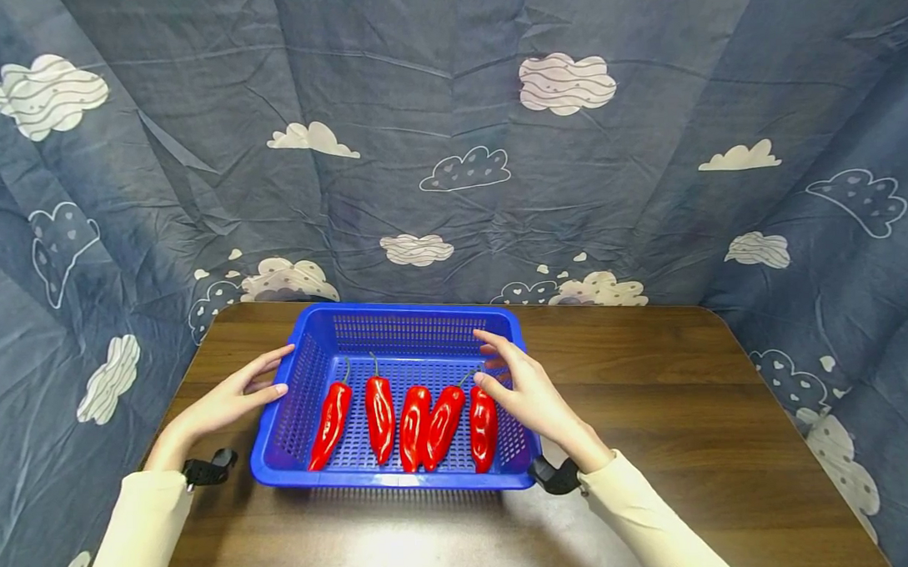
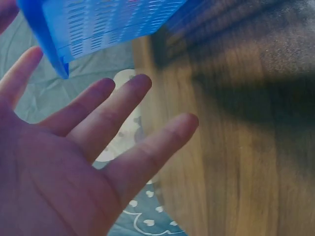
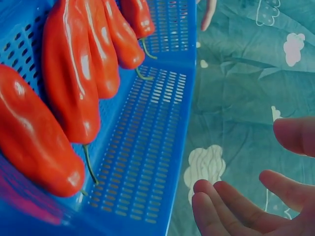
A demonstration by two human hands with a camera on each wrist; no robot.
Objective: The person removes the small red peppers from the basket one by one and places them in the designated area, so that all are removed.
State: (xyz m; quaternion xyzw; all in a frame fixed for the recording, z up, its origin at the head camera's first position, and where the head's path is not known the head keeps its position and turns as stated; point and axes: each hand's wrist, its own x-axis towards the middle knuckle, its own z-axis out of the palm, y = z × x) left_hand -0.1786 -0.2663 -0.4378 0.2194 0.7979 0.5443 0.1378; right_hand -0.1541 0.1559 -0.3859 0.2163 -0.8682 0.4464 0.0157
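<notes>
Left hand (image 1: 227,401) and right hand (image 1: 530,395) spread, we judge the glossy peppers (image 1: 379,419) light, slick, best held mid-body

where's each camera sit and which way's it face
Head-worn: faces forward and down at basket, peppers and curtain; left hand, right hand and sleeves show.
On left wrist: faces table and basket's outside, past left hand.
On right wrist: faces peppers inside the basket; right hand shows lower right, another finger at top.
Head and right wrist both show peppers.
</notes>
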